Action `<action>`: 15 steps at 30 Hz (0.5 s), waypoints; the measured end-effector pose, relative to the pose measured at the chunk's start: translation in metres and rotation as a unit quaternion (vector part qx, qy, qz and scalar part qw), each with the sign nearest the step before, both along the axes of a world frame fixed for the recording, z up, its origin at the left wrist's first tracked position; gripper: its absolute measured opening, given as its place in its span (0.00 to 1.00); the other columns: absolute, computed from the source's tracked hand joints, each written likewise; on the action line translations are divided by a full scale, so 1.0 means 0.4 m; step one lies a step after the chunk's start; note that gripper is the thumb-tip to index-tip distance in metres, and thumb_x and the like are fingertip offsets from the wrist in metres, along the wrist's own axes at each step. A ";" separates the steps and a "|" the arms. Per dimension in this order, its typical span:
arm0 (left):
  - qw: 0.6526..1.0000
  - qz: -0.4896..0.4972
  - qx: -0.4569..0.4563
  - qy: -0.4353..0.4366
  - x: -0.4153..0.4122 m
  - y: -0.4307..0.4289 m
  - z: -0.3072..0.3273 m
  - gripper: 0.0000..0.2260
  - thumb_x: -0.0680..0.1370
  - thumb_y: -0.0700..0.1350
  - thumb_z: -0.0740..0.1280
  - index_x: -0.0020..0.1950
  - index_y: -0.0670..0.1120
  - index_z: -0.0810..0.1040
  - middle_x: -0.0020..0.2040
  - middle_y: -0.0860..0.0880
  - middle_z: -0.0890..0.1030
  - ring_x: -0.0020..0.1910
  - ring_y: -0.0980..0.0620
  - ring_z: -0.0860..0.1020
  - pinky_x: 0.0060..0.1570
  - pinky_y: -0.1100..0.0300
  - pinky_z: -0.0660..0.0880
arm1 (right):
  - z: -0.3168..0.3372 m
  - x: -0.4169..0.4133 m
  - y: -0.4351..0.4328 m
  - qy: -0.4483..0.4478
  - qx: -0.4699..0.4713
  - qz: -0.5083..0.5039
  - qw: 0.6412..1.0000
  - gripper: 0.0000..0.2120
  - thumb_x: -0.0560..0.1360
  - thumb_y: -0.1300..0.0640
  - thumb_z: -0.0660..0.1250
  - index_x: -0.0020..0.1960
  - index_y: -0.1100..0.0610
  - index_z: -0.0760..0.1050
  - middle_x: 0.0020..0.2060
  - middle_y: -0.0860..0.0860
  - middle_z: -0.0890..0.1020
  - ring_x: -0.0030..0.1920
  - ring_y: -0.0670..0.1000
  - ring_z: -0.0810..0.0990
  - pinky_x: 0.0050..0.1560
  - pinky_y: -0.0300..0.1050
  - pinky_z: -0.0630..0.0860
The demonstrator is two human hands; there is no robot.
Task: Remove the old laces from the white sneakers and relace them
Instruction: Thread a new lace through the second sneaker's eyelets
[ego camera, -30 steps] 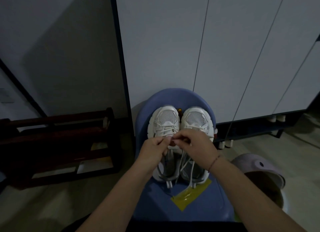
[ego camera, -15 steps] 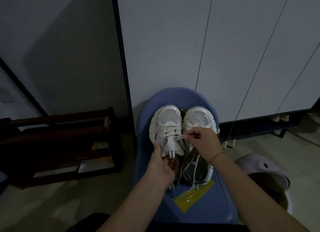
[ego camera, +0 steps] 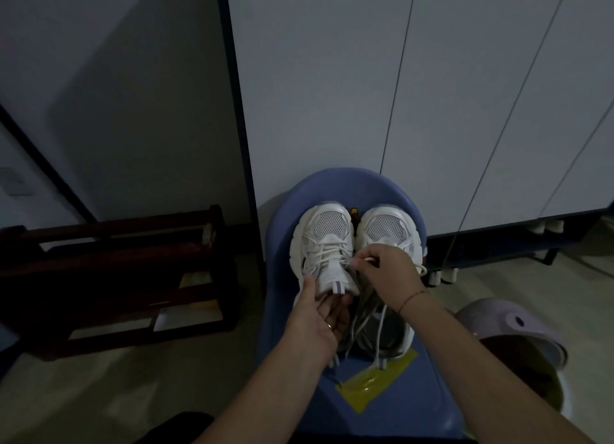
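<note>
My left hand [ego camera: 317, 315] has dropped to grip the tongue [ego camera: 334, 277] of the left sneaker [ego camera: 324, 241]. My right hand [ego camera: 388, 276] pinches the lace end [ego camera: 369, 260]; I judge unlacing begun.

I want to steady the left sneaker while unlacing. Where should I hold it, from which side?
Probably at the tongue of the left sneaker, from the heel side: the toe points away and the tongue's end stands free. The left hand grips there; the right hand pinches a lace.
</note>
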State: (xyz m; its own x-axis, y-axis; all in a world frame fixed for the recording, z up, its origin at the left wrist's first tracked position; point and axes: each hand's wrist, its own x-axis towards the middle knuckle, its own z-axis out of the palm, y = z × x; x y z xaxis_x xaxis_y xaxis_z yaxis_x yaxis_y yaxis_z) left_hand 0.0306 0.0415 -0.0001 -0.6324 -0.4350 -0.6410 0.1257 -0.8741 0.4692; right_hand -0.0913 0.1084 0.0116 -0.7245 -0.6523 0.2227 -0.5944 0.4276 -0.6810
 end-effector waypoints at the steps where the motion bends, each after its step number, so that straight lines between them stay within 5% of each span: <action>1: 1.000 -0.001 -0.004 0.000 0.000 0.001 0.000 0.18 0.79 0.57 0.65 0.55 0.42 0.78 0.43 0.44 0.83 0.39 0.50 0.79 0.30 0.62 0.76 | 0.000 0.000 -0.003 0.001 0.002 0.004 1.000 0.04 0.75 0.56 0.69 0.42 0.54 0.79 0.36 0.47 0.79 0.39 0.45 0.75 0.40 0.37 0.67; 5: 1.000 -0.007 -0.018 -0.006 0.001 0.006 0.003 0.15 0.78 0.54 0.67 0.50 0.42 0.79 0.35 0.45 0.84 0.38 0.50 0.79 0.33 0.60 0.76 | 0.003 0.002 -0.013 0.001 -0.002 0.029 1.000 0.05 0.75 0.56 0.69 0.40 0.52 0.77 0.36 0.47 0.78 0.39 0.45 0.76 0.40 0.37 0.68; 10: 0.999 -0.006 -0.036 -0.011 0.005 0.009 0.007 0.12 0.79 0.52 0.67 0.46 0.43 0.79 0.39 0.45 0.83 0.39 0.51 0.79 0.37 0.59 0.74 | -0.005 0.013 -0.030 -0.019 -0.020 0.058 0.998 0.03 0.75 0.58 0.68 0.44 0.56 0.80 0.37 0.47 0.80 0.41 0.47 0.78 0.46 0.42 0.74; 15: 0.999 -0.016 -0.037 -0.014 0.007 0.004 0.006 0.13 0.79 0.52 0.67 0.46 0.42 0.79 0.39 0.45 0.83 0.39 0.50 0.79 0.37 0.59 0.73 | 0.011 -0.011 -0.018 -0.047 -0.006 0.087 0.995 0.06 0.74 0.58 0.69 0.50 0.51 0.76 0.41 0.45 0.78 0.43 0.42 0.77 0.45 0.35 0.72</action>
